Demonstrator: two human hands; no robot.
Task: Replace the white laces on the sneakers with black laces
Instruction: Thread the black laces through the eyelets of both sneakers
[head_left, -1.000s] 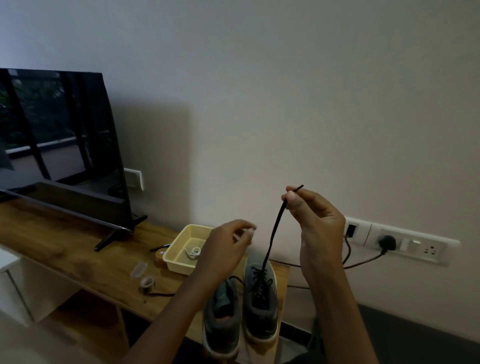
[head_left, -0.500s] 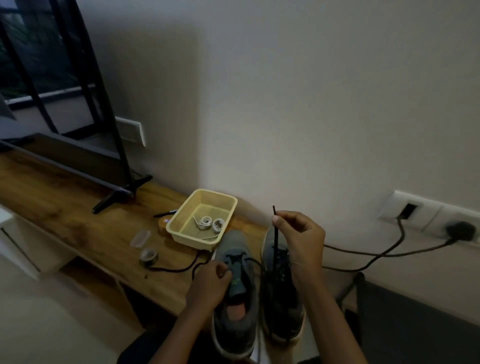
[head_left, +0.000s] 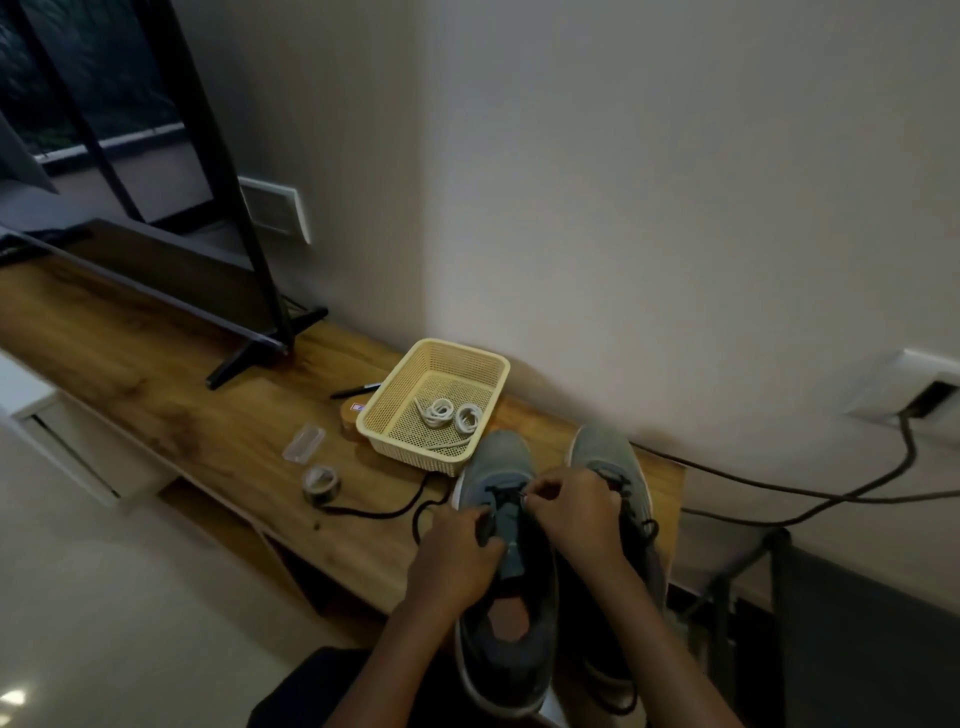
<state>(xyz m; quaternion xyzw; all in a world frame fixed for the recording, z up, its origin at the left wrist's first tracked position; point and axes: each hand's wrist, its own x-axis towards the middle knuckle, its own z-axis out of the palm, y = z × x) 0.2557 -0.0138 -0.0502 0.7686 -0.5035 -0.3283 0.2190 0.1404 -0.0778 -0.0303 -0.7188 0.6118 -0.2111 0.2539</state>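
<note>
Both my hands are low in the middle of the frame, over a pair of shoes standing toes to the wall at the right end of the long brown wooden desk (head_left: 156, 395). My left hand (head_left: 454, 558) has its fingers curled round the eyelet edge of the left grey fabric sneaker (head_left: 498, 457). My right hand (head_left: 576, 519) reaches across it, thumb and forefinger pinched on the thin black lace (head_left: 384, 514) at the front eyelets of that shoe (the light is too dim to tell which eyelet). The rest of that lace trails off the shoe to the left across the desk, looping just below the basket. The right grey fabric sneaker (head_left: 602, 447) stands touching its partner, with dark lacing across its top, partly hidden by my right wrist. Just above the left shoe's toe sits a cream perforated plastic basket (head_left: 395, 395) holding the coiled white laces (head_left: 452, 413). Left of the basket lie a small roll of grey tape (head_left: 321, 483), a clear plastic case (head_left: 304, 441) and a black pen (head_left: 358, 389). A black flat-screen television (head_left: 130, 156) fills the upper left of the frame. At the right edge a white wall socket plate (head_left: 924, 379) feeds dark cables (head_left: 831, 493).
</note>
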